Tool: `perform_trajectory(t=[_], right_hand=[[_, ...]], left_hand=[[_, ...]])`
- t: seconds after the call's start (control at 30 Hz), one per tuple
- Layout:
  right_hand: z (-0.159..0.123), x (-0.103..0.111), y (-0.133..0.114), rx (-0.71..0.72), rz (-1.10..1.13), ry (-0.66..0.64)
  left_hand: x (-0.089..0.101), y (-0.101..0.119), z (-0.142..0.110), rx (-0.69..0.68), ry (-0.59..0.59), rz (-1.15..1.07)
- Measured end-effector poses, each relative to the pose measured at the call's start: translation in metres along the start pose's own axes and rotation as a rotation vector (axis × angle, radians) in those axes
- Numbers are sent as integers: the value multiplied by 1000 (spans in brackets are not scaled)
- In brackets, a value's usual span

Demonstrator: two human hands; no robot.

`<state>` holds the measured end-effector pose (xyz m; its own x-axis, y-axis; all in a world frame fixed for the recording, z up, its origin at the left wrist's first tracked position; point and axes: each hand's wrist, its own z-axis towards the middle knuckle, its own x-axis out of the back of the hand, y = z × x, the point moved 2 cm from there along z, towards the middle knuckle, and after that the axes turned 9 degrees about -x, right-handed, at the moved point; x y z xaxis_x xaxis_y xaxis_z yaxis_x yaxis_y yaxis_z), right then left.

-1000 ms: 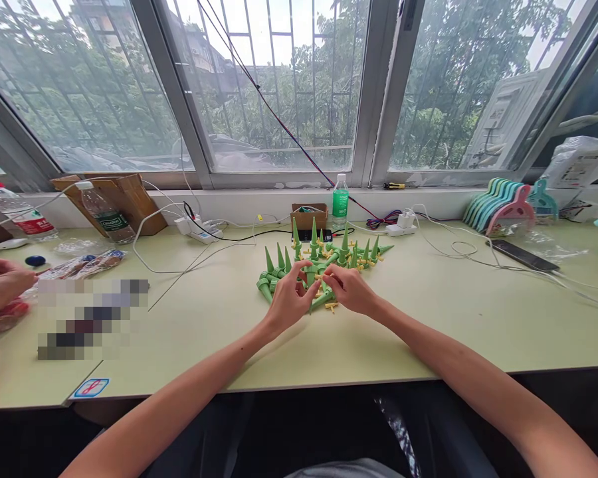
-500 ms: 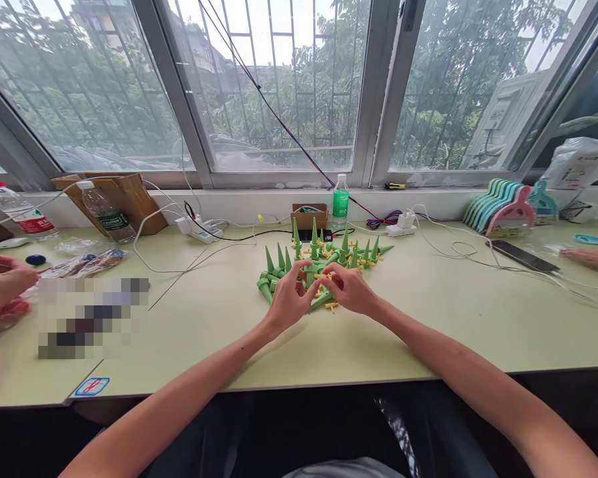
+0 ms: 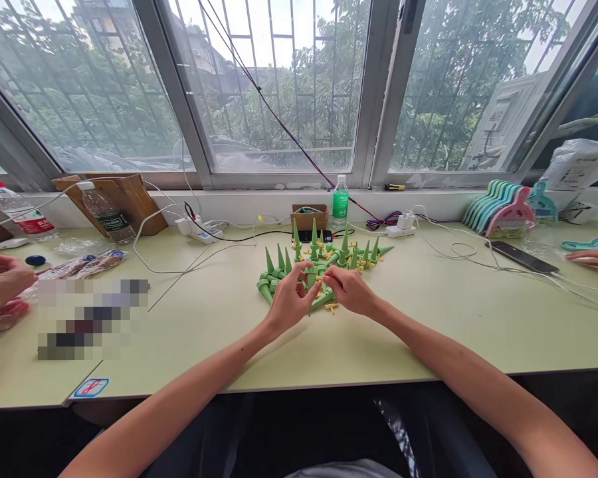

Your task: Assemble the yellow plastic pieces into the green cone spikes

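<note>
Over the front of a pile of green plastic spikes (image 3: 346, 245), my left hand (image 3: 290, 299) grips a green watering spike (image 3: 309, 275) between thumb and fingers. The spike's tip points down toward the table. My right hand (image 3: 349, 289) is closed in a pinch against the spike's side, on a small yellow T-shaped valve (image 3: 319, 279), mostly covered by the fingertips. Several spikes in the pile stand upright with yellow valves on them; others lie down. One loose yellow valve (image 3: 331, 307) rests just below my right hand.
Behind the pile stand a small cardboard box (image 3: 309, 216) and a green-labelled bottle (image 3: 339, 202). Power strips and white cables (image 3: 453, 249) cross the table. A phone (image 3: 523, 257) and hangers (image 3: 498, 206) are to the right. Other people's hands show at left (image 3: 0, 282) and right (image 3: 595, 257).
My right-hand fingers have curled slightly tighter at the spike, while my left hand stays nearly in place. At far right, another person's hand and a turquoise hanger have moved left.
</note>
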<state>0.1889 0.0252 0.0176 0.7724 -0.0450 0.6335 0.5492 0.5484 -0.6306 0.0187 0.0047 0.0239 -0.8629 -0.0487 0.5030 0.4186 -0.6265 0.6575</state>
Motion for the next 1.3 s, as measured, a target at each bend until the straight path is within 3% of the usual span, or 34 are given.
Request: perform_trajectory(t=[1.3], right_hand=[[-1, -3, 6, 29, -50, -15]], left_hand=[[1, 1, 1, -44, 19, 17]])
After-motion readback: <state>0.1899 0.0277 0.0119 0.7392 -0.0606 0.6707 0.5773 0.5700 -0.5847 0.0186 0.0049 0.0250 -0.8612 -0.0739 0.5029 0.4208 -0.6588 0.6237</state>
